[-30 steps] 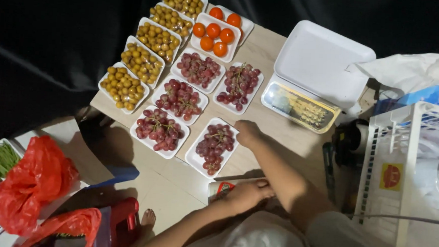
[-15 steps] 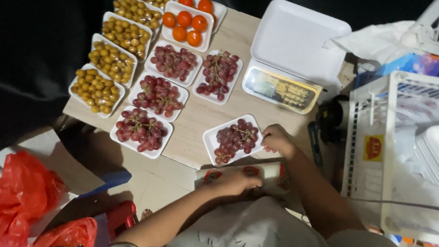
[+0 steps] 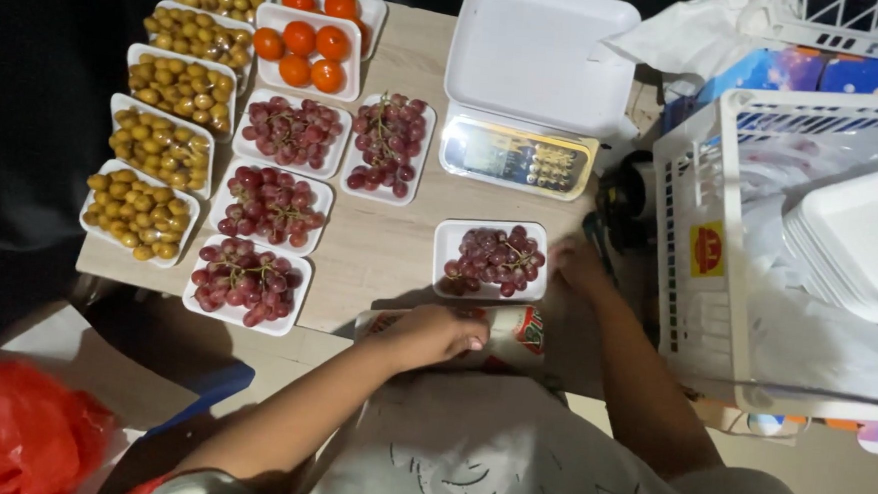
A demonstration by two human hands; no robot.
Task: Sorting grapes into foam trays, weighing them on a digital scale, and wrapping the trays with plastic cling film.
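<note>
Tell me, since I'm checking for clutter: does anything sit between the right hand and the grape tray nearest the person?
Nothing visible does. The right hand is already at the right edge of the grape tray. The left hand rests on a roll just below the tray.

Red grapes (image 3: 493, 259) fill a white tray (image 3: 443, 277) (pale wood tabletop (image 3: 379, 249)); orange tomatoes (image 3: 305, 42) and yellow fruits (image 3: 159, 147) lie nearby.

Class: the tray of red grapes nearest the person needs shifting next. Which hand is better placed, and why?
Right. The right hand is already at the edge of the tray of red grapes, while the left hand rests on the roll at the table's edge.
</note>
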